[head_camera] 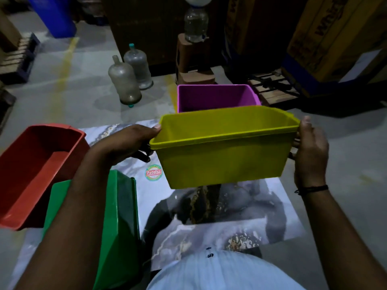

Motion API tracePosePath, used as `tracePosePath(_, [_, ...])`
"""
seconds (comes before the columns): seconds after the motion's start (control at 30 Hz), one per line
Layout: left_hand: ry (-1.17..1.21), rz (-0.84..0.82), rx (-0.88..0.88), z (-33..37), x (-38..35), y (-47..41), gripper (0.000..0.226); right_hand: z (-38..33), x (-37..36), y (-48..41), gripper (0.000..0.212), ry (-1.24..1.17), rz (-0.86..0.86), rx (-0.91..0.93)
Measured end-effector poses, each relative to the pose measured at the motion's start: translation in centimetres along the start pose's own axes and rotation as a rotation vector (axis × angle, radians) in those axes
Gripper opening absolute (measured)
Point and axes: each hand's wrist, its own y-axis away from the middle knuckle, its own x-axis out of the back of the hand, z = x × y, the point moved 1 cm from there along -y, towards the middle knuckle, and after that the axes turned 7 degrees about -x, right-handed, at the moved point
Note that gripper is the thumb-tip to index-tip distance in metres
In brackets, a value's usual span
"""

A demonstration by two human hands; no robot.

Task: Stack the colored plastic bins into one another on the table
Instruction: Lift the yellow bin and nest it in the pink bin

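Observation:
I hold a yellow bin (222, 155) in the air above the marbled table (219, 225), mouth up. My left hand (127, 143) grips its left end, thumb on the rim. My right hand (310, 151) holds its right end, thumb up. Behind it a purple bin (215, 97) stands empty at the table's far edge. A red bin (35, 170) lies tilted at the left, overhanging the table. A green bin (119, 222) sits near the front left, partly hidden by my left forearm.
Two large dusty water jugs (129, 78) stand on the floor beyond the table. A water dispenser on a brown stand (194, 49), cardboard cartons (326, 38) and wooden pallets (272, 88) line the back. A round sticker (154, 172) marks the tabletop.

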Motion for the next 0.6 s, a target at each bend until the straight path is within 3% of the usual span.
tracePosePath(0.13, [0.091,0.047,-0.167,1.1,-0.6,-0.5,0.029,0.1,0.2,-0.7,0.047,0.000,0.032,0.243])
tracePosePath(0.2, [0.102,0.073,-0.243,1.5,-1.0,-1.0,0.028,0.4,-0.1,-1.1,0.040,0.038,0.013,0.312])
tracePosePath(0.4, [-0.112,0.197,-0.410,0.0,-1.2,-4.9,0.046,2.1,-2.4,-2.4,0.102,0.419,-0.051,0.407])
tracePosePath(0.6, [-0.118,0.205,-0.455,1.3,-1.5,-10.0,0.061,1.5,-4.9,-7.3,0.118,0.535,-0.141,0.365])
